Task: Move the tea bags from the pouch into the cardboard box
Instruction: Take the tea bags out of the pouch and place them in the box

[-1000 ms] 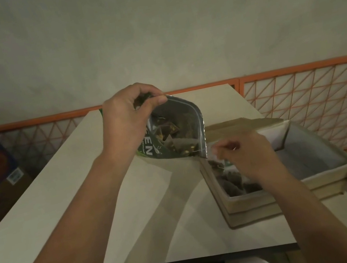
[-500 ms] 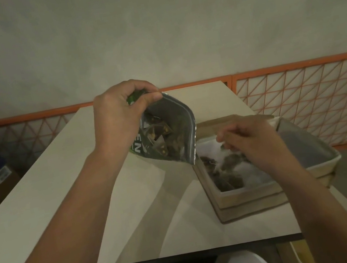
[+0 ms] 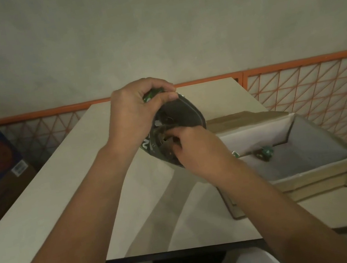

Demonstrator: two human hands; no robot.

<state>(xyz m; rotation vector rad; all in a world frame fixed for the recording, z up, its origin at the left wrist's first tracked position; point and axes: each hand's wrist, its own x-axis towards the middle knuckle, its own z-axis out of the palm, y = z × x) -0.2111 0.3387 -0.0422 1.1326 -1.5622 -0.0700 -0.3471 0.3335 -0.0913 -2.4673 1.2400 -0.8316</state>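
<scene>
Presently your left hand pinches the dark green foil pouch by its rim above the pale table while your right hand, fingers bunched, reaches into its mouth beside the open cardboard box.

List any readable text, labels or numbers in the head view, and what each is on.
"N": large white letter on the green tea pouch; the rest of the word is hidden behind the left hand and the pouch's fold.
White sticker on the cardboard carton at far left: too blurred to read.
Green tags on the tea bags in the cardboard box: too small to read.
</scene>
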